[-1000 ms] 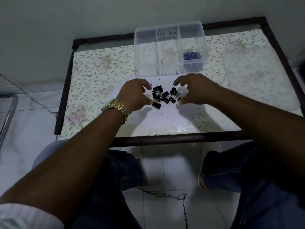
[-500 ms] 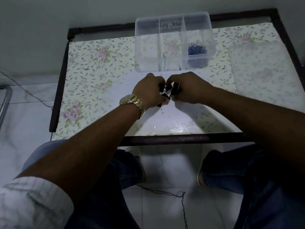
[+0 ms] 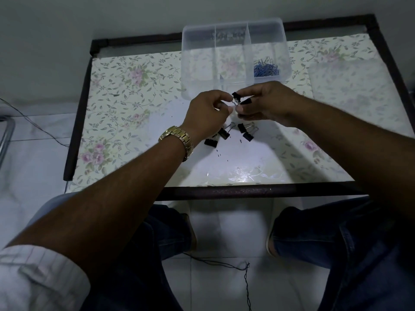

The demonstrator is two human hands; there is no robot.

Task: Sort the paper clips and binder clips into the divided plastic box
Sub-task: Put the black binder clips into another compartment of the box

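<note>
Binder clips [image 3: 238, 100] between raised (fingertip-pinching) hands

1 head-worn camera looks steeply down, close over the table [image 3: 125, 90].

Four black binder clips [image 3: 224, 134] lie on the table [image 3: 134, 104]; at least two more are held between two hands. One divided plastic box [image 3: 234, 57] with three compartments holds one pile of blue paper clips [image 3: 266, 69], uncountable.

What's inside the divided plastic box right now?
Blue paper clips fill the right compartment of the divided plastic box. The left and middle look empty, though the hands cover their near edge.
</note>
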